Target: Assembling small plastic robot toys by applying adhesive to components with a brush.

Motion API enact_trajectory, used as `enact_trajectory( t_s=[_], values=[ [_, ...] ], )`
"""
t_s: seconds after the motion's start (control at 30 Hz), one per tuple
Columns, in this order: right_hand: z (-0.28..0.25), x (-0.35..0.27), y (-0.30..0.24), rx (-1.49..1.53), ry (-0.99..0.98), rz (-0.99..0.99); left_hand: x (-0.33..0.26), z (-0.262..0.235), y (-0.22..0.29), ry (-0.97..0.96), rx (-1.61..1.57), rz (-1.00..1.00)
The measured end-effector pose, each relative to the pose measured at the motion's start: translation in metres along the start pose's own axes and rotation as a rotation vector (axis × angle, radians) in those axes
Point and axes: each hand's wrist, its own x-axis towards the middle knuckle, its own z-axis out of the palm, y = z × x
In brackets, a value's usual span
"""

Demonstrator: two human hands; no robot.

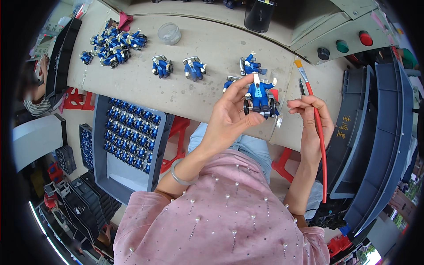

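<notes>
My left hand (229,112) grips a small figurine (259,96) in a blue suit, seated on a dark wheeled chair, its arms raised. Its fingers curl around the chair's side, with the thumb at the base. In my right hand (316,121) is a paintbrush (318,145) with a long red handle, its orange bristles pointing up and away from me. A thin dark tool (301,87) shows beside the brush; I cannot tell whether the fingers hold it. Just beyond my left hand sits another blue figurine (251,66), and one more is partly hidden behind the fingers.
Two blue figurines (194,69) stand mid-table, left of my hands. A pile of them (115,46) lies far left beside a clear cup (169,33). Rows of figurines fill part of a grey tray (166,145) at lower left. Grey bins (353,132) stand on the right.
</notes>
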Motion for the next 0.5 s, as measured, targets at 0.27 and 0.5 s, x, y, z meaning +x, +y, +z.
enact_trajectory(
  t_s=[0.27,0.5],
  values=[
    [0.0021,-0.0011,0.0008,0.014,0.003,0.031,0.0001,0.0007,-0.0017,-0.006,0.011,-0.020],
    [0.0052,-0.0011,0.0057,0.069,-0.043,0.063,-0.0015,0.0015,0.0023,-0.020,0.080,-0.045]
  ],
)
